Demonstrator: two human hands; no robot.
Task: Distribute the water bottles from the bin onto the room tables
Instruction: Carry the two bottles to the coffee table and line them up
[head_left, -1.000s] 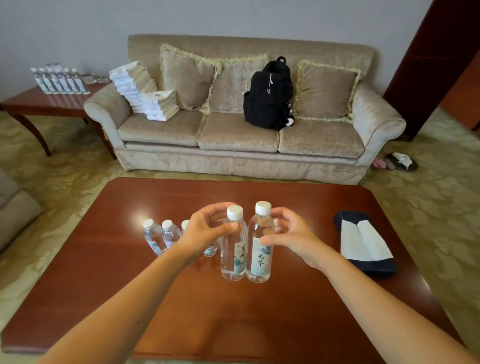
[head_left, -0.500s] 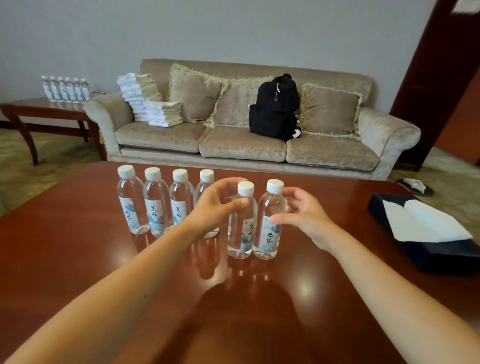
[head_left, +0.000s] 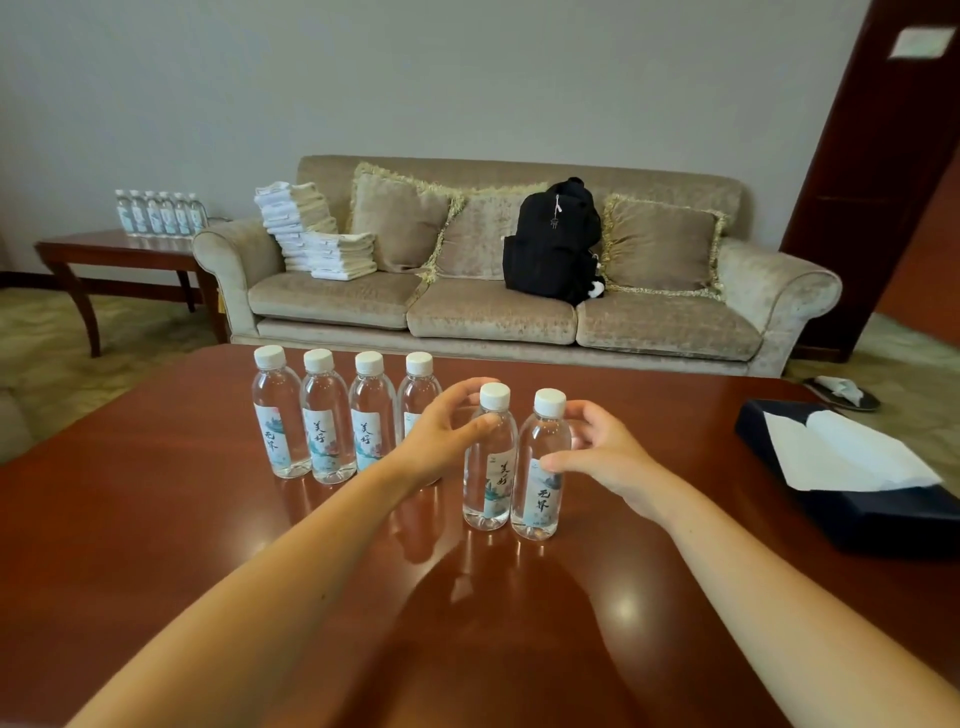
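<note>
Two clear water bottles with white caps stand side by side on the red-brown coffee table (head_left: 156, 519). My left hand (head_left: 441, 441) grips the left bottle (head_left: 488, 467) near its neck. My right hand (head_left: 597, 457) curls round the right bottle (head_left: 540, 478) at its shoulder. Both bottles stand upright on the wood. A row of several more bottles (head_left: 327, 421) stands just to the left, slightly farther back; the fourth one is partly hidden by my left hand. No bin is in view.
A dark tissue box (head_left: 857, 499) with white tissue lies at the table's right edge. Behind is a beige sofa (head_left: 493, 312) with folded towels (head_left: 317, 234) and a black backpack (head_left: 550, 239). A side table (head_left: 104, 249) at left holds several bottles (head_left: 161, 213).
The camera has dropped lower and nearer to the table. Both hands stay on the two bottles, which now stand on the table beside the row.
</note>
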